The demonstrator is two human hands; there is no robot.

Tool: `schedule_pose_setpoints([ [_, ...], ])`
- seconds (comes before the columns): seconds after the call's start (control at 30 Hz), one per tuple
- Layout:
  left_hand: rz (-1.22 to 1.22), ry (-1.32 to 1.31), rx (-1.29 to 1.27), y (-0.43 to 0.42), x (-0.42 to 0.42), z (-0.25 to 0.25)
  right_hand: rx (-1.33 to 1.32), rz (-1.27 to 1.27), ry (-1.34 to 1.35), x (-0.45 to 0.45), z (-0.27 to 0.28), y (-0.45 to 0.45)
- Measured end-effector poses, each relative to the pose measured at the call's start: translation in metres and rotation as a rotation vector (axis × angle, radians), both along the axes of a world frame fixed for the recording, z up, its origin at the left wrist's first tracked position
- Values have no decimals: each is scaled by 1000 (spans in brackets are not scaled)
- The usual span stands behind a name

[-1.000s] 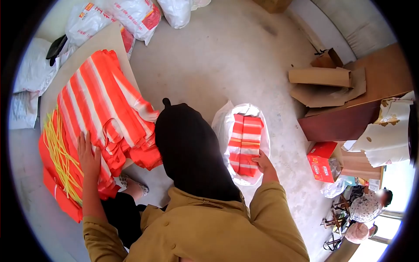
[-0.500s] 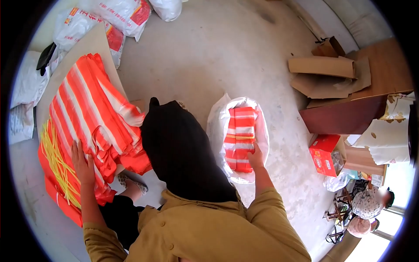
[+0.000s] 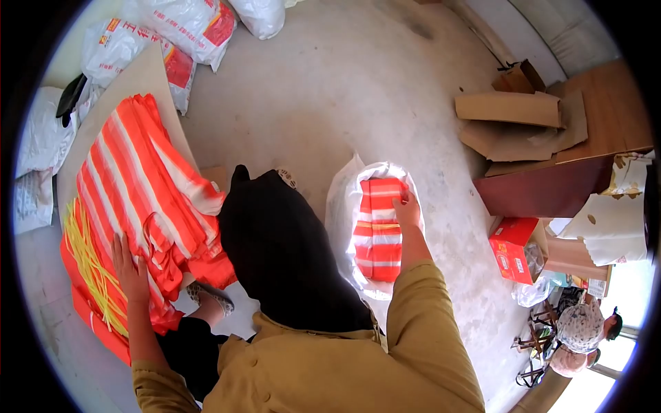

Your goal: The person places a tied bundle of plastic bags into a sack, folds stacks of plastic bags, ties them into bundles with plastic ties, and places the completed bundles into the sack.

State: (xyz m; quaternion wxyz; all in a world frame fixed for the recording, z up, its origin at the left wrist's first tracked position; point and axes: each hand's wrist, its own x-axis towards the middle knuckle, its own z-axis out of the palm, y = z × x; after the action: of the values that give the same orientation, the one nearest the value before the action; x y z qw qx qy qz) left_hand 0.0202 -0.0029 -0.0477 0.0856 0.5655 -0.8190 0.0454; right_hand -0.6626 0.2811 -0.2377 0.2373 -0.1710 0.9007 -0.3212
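My left hand lies flat, fingers stretched, on a spread pile of red-and-white striped fabric. Beside it, a bunch of thin yellow strips rests on the red material. My right hand reaches into an open white sack. Its bent fingers grip the upper right edge of a folded striped bundle inside the sack; the fingertips are partly hidden. A yellowish band crosses the bundle's middle.
Printed white sacks stand at the upper left. On the right are a flattened cardboard box, a wooden cabinet and a red carton. Another person sits at the far right. My black-clad leg lies between pile and sack.
My right hand has moved up along the bundle's right edge, from its middle to near its top. My left hand stays on the fabric. The whole view has shifted slightly.
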Motion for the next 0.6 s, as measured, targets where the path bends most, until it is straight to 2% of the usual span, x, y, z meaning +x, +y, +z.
schedule_pose_setpoints([
  [0.2,-15,-7,-6,0,0,1,91,126,17,-12,5,-24],
  [0.3,-11,-13,3,1,-1,2,122,171,-77,-25,-16,-21],
  [0.4,-21,-8,4,2,-2,3,-82,122,-269,-48,-67,-8],
  [0.5,-15,-23,0,1,0,1,-284,-30,-479,-67,-111,11],
  [0.6,-14,-28,-11,-1,2,-2,-98,21,-109,-44,-61,8],
])
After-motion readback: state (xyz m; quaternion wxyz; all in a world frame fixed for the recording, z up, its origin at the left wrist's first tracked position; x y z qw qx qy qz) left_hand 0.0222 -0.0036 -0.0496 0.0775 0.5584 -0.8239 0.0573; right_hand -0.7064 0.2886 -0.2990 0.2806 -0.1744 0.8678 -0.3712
